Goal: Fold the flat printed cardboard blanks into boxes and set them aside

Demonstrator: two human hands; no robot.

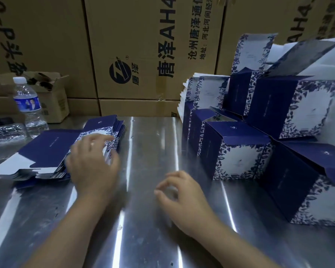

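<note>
Several folded boxes [238, 151] stand beyond the empty, half-curled right hand [179, 194]. The left hand [92, 163], fingers spread, rests on a thick stack of blanks [52, 147], so much folding remains.

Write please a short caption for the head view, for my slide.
Left hand reaches onto the stack of flat blanks; right hand hovers empty beside folded boxes.

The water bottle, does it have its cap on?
Yes, the water bottle stands upright on the metal table behind the stack of flat blanks, with a white cap closing its top.
</note>
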